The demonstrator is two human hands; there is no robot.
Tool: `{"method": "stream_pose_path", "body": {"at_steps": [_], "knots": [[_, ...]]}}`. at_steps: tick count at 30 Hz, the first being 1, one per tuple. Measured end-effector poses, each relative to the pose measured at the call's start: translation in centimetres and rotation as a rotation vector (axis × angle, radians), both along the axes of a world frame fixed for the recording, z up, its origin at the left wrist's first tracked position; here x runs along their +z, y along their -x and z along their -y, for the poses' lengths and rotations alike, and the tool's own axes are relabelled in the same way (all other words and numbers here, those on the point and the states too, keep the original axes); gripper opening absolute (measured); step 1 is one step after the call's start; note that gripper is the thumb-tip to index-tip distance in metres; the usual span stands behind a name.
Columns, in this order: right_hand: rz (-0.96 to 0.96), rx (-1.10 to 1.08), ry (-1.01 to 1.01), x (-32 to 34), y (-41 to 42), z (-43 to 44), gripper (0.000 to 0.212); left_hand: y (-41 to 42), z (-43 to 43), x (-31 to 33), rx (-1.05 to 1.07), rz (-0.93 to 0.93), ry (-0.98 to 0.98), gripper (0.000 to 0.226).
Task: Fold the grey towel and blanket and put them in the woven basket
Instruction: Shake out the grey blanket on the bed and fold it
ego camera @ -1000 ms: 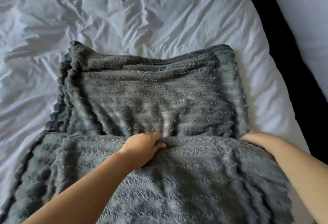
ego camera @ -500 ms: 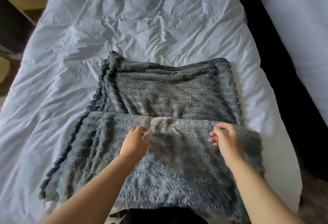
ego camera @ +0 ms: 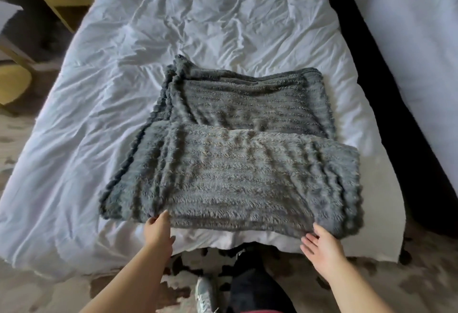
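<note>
Lying half-folded, a fuzzy ribbed grey blanket (ego camera: 247,176), left hand (ego camera: 158,232) and right hand (ego camera: 322,247) at its near edge, fingers straight.

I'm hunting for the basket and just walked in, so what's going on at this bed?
A person stands at the foot of the white bed, working on a grey fluffy blanket that lies partly folded on it, the near part doubled over the far part. The left hand touches the blanket's near edge, and the right hand, palm open, is at its near right corner. Neither clearly grips it. No basket or towel is in view.
</note>
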State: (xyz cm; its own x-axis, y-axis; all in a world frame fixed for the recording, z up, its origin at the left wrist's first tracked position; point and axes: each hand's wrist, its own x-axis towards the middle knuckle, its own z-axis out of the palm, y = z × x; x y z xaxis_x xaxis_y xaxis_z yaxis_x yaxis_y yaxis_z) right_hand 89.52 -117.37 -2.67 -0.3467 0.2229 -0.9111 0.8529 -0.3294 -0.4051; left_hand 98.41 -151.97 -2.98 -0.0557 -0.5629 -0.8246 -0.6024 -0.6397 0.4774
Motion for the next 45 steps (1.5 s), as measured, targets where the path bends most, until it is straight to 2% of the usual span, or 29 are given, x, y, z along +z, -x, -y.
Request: {"method": "stream_pose_path", "body": {"at_steps": [3,6,9,12,16,18,20,22,26,30,32,34,39,43,45], "knots": [[0.025,-0.017,0.022,-0.1,-1.2,-0.1,0.053,-0.6,-0.1,0.4,0.197,-0.115,-0.189,0.07],[0.052,-0.075,0.074,-0.9,-1.5,0.0,0.067,-0.7,0.8,0.2,0.206,-0.185,-0.272,0.079],[0.068,-0.156,0.138,-1.8,-1.0,0.4,0.077,0.1,2.3,-0.7,0.155,-0.252,-0.274,0.062],[0.05,-0.287,0.178,-3.7,0.0,-0.1,0.081,1.5,3.4,-1.8,0.246,-0.305,-0.368,0.043],[0.033,-0.382,0.214,-5.4,1.5,-0.8,0.065,2.4,3.9,-1.7,0.376,-0.239,-0.349,0.025],[0.02,-0.409,0.223,-5.0,2.2,-0.7,0.041,2.8,3.9,-0.6,0.398,-0.28,-0.334,0.034],[-0.046,-0.422,0.225,-3.6,3.1,-0.6,0.028,3.4,4.0,1.0,0.356,-0.397,-0.331,0.022],[-0.162,-0.42,0.223,-1.3,4.2,-0.3,0.029,4.2,4.4,3.0,0.297,-0.504,-0.312,0.015],[-0.368,-0.392,0.216,3.5,5.8,0.0,0.034,5.1,4.6,7.5,0.277,-0.697,-0.24,0.014],[-0.445,-0.366,0.188,6.9,4.3,0.7,0.042,3.2,4.2,10.6,0.339,-0.778,-0.211,0.01],[-0.446,-0.388,0.173,7.7,2.4,0.9,0.04,1.3,4.1,11.3,0.354,-0.805,-0.226,0.017],[-0.434,-0.402,0.167,7.9,0.1,0.8,0.039,-0.9,4.0,11.2,0.379,-0.793,-0.226,0.023],[-0.356,-0.409,0.165,7.5,-6.0,0.9,0.037,-6.5,3.6,10.3,0.406,-0.682,-0.216,0.017],[-0.235,-0.458,0.162,7.0,-10.5,0.8,0.012,-10.9,2.9,8.6,0.469,-0.545,-0.224,0.028],[-0.198,-0.512,0.16,7.1,-11.4,0.9,0.011,-12.0,2.6,8.5,0.476,-0.505,-0.217,0.031]]}}
